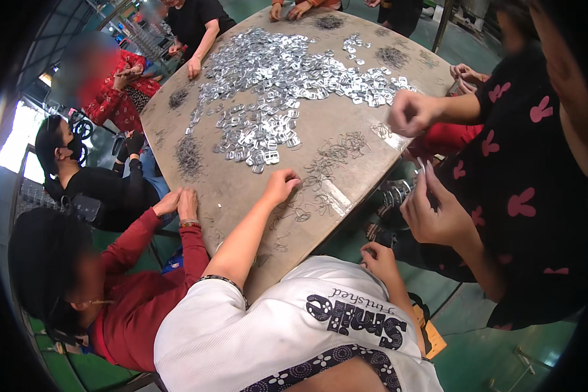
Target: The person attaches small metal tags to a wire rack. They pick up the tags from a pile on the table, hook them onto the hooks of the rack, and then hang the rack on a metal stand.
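Landmark = the pile (268, 72) of silver plates on the table (235, 196). Loose wire (336, 149) lies off the pile's near right side, as a scattered band. Band's long axis slants from near-left to far-right; single bits point every way.

Left hand (282, 187) is clearly the nearer one: just short of the pile's near end, at the band's left edge, so most of the wire lies to its right. Right hand (379, 260) is well apart from the pile, near-right of it, off the table by the person's lap.

Left pose: forearm runs up from near-left toward the pile, wrist low over the table, fingers bent in, tips to the right among the wire. Mostly closed; can't tell if a bit is pinched. Right pose: elbow bent, forearm angled back up toward the pile, fingers loosely curled. No item visible in it, but the palm is hidden, so can't confirm.
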### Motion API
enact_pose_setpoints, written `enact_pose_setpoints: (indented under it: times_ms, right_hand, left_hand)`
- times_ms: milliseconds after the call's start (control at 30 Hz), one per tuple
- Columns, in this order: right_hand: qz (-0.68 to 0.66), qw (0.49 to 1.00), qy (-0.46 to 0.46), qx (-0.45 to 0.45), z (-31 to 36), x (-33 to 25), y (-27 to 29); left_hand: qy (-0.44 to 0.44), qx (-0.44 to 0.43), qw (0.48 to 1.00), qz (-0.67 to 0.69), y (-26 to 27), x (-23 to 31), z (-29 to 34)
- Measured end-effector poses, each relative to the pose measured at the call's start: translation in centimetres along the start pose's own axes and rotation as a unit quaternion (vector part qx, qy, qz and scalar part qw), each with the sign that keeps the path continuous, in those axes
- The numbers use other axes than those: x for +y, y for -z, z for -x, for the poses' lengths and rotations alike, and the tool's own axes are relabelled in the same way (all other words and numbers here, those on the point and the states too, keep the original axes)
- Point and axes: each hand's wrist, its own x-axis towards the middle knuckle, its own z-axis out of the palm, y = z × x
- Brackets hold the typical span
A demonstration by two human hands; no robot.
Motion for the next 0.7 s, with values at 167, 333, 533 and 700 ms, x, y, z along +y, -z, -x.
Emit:
enact_pose_setpoints:
  times_ms: [167,333,533,700]
  right_hand:
    - [-0.008,1.0,0.003,0.014,-0.2,1.3,-0.1]
    - [0.026,1.0,0.01,0.011,0.4,0.4,0.3]
    - [0.047,0.999,0.019,0.008,1.1,-0.8,0.3]
    - [0.069,0.997,0.008,0.014,2.0,-2.9,0.9]
  left_hand:
    - [-0.056,0.025,0.998,-0.014,1.7,-2.0,-0.7]
    - [-0.024,0.189,0.978,-0.08,2.9,-3.2,-2.8]
    - [-0.025,0.147,0.971,-0.186,2.7,-3.9,-4.8]
    - [0.034,0.128,0.991,-0.012,3.3,-2.7,-4.2]
